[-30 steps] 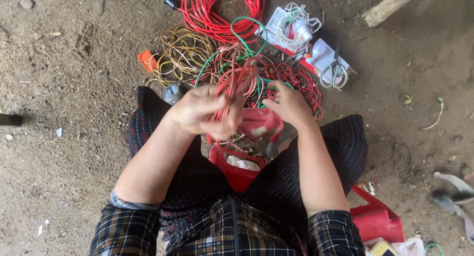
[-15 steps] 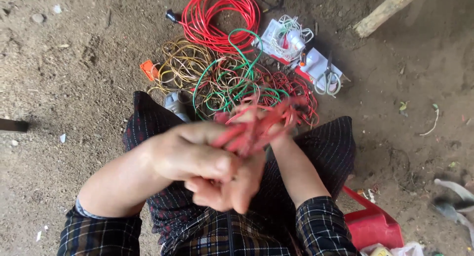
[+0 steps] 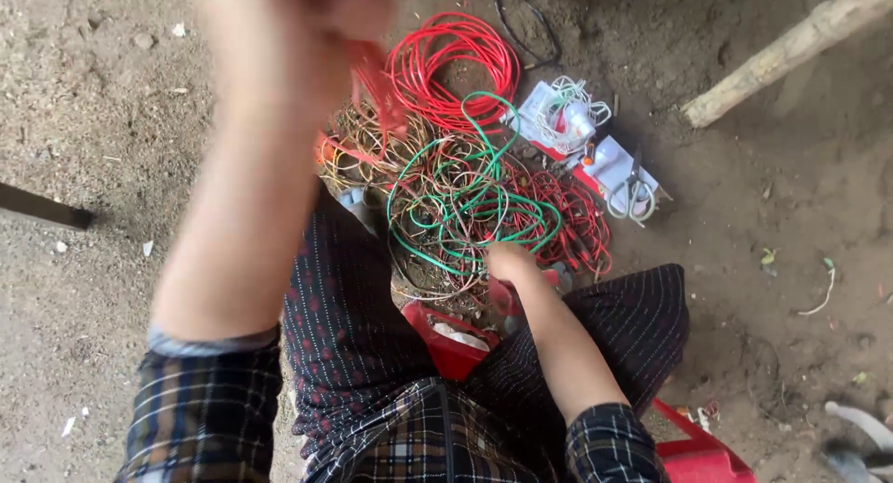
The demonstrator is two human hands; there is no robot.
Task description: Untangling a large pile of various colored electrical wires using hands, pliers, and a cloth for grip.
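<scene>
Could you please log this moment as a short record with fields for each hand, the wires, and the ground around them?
left hand: raised close to the camera, blurred, pinching red wire
right hand: low, reaching into the tangled wire pile
wire colours: red coil, green loops, brownish strands
red container: in the lap
ground: bare dirt
wooden pole: upper right

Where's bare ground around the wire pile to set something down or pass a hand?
Free: the dirt left of the wire pile, from the raised left hand out past the dark bar; also the dirt right of the scissors, below the wooden pole. Crowded: the pile itself, where the right hand reaches, and the white packets beside it.
</scene>
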